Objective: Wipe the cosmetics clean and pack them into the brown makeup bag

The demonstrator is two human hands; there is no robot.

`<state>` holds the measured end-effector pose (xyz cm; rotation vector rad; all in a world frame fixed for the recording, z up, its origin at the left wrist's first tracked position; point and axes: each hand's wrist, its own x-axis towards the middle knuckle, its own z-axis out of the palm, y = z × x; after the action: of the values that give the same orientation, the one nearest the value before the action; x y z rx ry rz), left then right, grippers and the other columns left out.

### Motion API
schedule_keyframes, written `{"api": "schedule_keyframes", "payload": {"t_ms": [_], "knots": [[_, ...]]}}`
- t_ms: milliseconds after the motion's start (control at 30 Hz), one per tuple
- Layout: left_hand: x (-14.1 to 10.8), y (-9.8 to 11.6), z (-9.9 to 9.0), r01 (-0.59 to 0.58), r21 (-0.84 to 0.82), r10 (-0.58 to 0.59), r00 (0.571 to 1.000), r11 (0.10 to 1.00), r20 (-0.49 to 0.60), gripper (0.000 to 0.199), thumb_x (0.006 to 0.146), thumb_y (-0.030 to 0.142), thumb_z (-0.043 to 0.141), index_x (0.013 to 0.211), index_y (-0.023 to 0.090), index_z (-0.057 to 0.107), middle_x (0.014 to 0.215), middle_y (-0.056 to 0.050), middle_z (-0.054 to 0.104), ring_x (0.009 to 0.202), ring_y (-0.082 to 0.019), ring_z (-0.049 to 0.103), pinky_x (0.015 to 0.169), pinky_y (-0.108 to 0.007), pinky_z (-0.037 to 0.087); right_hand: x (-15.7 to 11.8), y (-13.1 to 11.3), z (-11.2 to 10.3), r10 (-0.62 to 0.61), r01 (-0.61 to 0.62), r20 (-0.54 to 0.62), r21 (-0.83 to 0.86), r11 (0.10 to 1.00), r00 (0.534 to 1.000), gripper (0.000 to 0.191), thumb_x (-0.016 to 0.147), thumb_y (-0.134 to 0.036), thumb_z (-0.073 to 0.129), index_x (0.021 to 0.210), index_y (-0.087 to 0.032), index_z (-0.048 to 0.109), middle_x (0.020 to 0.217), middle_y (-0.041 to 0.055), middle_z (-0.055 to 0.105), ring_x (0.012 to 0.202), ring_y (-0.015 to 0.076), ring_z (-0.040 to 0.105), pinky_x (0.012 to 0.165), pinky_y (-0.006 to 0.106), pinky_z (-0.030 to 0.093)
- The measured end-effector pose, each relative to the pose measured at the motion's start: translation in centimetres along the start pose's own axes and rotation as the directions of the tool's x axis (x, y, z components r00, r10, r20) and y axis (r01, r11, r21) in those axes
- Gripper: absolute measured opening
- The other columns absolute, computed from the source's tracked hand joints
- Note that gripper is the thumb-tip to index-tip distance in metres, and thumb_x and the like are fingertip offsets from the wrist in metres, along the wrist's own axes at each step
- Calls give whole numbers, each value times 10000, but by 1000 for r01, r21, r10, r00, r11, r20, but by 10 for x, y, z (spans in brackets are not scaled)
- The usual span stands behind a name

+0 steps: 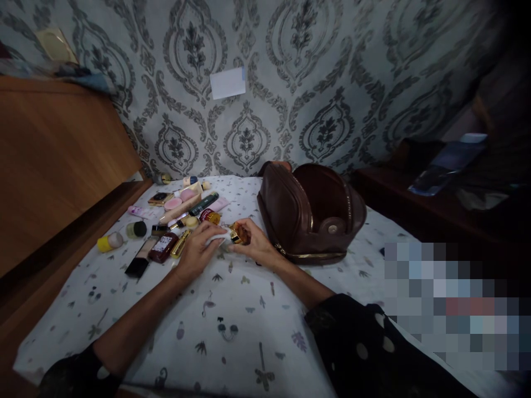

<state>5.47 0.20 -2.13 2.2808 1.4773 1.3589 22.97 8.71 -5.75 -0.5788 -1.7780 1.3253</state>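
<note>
My right hand (256, 243) grips a small amber bottle with a gold cap (237, 234) just above the sheet. Pressed close beside it, my left hand (198, 247) has its fingers closed on a thin white piece, perhaps a tissue (219, 237), which meets the bottle's gold end. To the right of my hands stands a brown leather toiletry bag (286, 207), its top unzipped and gaping. Left of my hands lie several cosmetics, among them a dark red bottle (164, 247), a gold tube (181, 244), a dark green tube (204, 204) and a yellow-and-white jar (110, 241).
A printed white sheet (232, 342) covers the surface beneath. A wooden panel (58, 166) rises at the left, and patterned wallpaper (249, 132) backs the scene. A clear plastic pouch (448, 163) sits at the right, above a pixelated area.
</note>
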Motion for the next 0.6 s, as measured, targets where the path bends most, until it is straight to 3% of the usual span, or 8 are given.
{"api": "schedule_keyframes", "payload": {"t_ms": [167,400,600], "knots": [[3,-8,-2,72,-7,-72,996,997,-45,160,912,246,581,1006,203,702,942,-49,652,920,-212,621,834,-334,480,-1,-2,-3,-5,6,35,-25,1000,999,648,662,-369,778,1226,-210,501,859,-27,505,778,145,494,746,285,406],[3,-15,-2,127,-25,-129,990,992,-57,156,901,236,581,989,199,704,963,-54,675,944,-222,627,855,-348,477,-1,1,-6,-11,12,35,-31,999,999,536,756,-383,715,1242,-211,567,997,31,553,928,188,534,803,310,442],[0,-5,-2,48,67,-46,999,997,-25,198,937,256,541,1053,212,694,952,-53,635,923,-212,615,831,-337,483,-1,5,-6,-43,43,3,-30,999,999,523,742,-372,728,1220,-219,580,1062,48,544,971,189,527,828,323,462]]}}
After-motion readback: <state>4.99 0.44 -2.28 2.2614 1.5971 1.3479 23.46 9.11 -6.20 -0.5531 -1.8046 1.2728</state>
